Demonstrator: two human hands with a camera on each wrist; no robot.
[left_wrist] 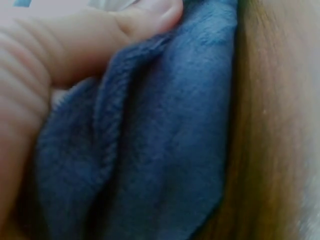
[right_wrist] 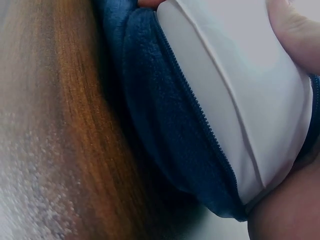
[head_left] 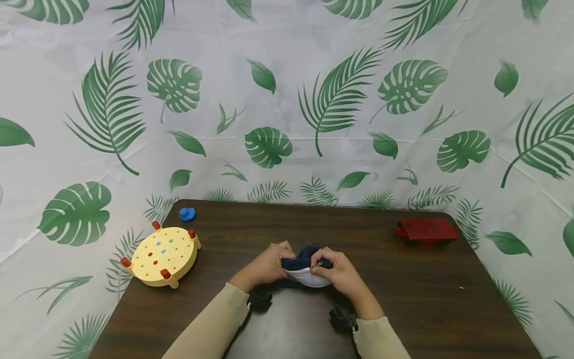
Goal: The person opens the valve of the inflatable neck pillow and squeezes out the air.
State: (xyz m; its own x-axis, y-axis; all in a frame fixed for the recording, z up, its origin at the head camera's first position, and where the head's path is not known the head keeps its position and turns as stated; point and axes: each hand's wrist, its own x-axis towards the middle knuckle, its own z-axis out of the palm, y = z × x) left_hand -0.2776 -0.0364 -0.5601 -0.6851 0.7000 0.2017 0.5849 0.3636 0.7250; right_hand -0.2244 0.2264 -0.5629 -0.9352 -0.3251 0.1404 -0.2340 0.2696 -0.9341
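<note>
A navy plush cushion cover [head_left: 306, 252] is held low over the table's middle, its zipper [right_wrist: 198, 110] parted along one side. Through the opening bulges a smooth white inner cushion [head_left: 310, 278] with a raised seam, seen large in the right wrist view. My left hand [head_left: 269, 263] grips the cover's left end, the thumb pressing on folded navy cloth [left_wrist: 185, 105] in the left wrist view. With thumb and forefinger, my right hand [head_left: 339, 271] pinches the edge at the right; a small shiny bit shows between them, too small to name surely.
On the dark wood table [head_left: 426, 294], a round yellow pegboard toy [head_left: 168, 255] with red-tipped posts stands left. A blue rubber duck [head_left: 187, 214] sits behind it. A red toy wagon [head_left: 428, 229] is at the back right. A leaf-patterned cloth [head_left: 278, 89] hangs behind.
</note>
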